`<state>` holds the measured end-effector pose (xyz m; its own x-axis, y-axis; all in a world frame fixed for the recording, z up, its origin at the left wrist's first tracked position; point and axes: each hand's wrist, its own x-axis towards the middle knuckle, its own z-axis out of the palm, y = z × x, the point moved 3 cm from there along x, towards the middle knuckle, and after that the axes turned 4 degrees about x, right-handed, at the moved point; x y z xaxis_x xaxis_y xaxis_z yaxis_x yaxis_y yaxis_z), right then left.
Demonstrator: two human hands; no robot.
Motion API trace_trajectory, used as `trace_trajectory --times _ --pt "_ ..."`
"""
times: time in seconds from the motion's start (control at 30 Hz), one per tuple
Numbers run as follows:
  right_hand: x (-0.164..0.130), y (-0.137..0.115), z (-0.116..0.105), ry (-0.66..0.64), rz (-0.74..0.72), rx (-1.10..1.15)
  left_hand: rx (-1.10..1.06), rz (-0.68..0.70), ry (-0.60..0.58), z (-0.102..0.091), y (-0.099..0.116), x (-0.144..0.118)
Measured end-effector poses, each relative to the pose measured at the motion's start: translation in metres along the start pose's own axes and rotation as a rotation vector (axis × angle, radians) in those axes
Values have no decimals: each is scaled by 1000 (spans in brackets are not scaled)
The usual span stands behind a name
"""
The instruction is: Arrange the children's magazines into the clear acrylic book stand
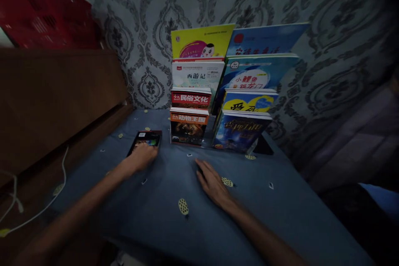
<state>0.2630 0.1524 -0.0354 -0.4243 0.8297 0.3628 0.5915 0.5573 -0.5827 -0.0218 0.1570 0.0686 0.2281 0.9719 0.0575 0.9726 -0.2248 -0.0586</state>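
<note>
A dark-covered book (149,136) lies on the left side of the cloth-covered table, a white label near its far edge. My left hand (142,154) is on this book, its fingers curled at the cover and partly hidden. A brownish edge shows along the book's far side; whether that is a second book I cannot tell. My right hand (213,183) rests on the blue cloth with fingers stretched out, holding nothing. Just beyond it stand two columns of books in a clear tiered rack, with an orange-topped animal book (189,128) and a dark blue book (238,133) in front.
Behind these are a red-topped book (191,99), a white book (198,74), a yellow-green book (202,41) and several blue ones. A brown wooden cabinet (59,99) bounds the left, with a red basket (46,12) on top. A white cable (64,170) hangs there. Patterned wall behind.
</note>
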Motion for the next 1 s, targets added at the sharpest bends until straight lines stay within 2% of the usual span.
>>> trace_trajectory --times 0.03,0.1,0.17,0.2,0.27,0.33,0.37,0.47,0.53,0.63,0.77,0.87,1.0 --pt "1 -1 -1 3 -6 8 -21 64 -49 1 13 -18" --pt "3 -4 -4 8 -20 22 -229 296 -145 -1 37 -47" --pt "4 -8 -6 8 -20 26 -410 371 -211 -4 43 -64" --pt "4 -11 -6 3 -17 24 -428 325 -195 -3 39 -67" --pt "0 -20 -5 -13 -10 17 -306 108 -80 3 22 -67" --pt "-6 -33 -2 -27 -18 17 -127 -113 39 16 4 -65" --pt "-10 -42 -1 -34 -29 22 -96 -145 61 25 0 -65" --pt "-21 -70 1 -95 -76 44 -60 -185 115 48 -2 -66" --pt "-27 -88 2 -172 -97 38 -43 -201 146 55 1 -69" --pt "-34 -107 2 -304 -119 7 -22 -211 175 53 5 -75" --pt "-48 -116 4 -449 -114 10 31 -247 209 43 7 -82" --pt "-57 -118 3 -453 -82 44 58 -265 244 40 8 -86" --pt "-68 -126 0 -385 -40 51 -41 -217 324 45 9 -89"
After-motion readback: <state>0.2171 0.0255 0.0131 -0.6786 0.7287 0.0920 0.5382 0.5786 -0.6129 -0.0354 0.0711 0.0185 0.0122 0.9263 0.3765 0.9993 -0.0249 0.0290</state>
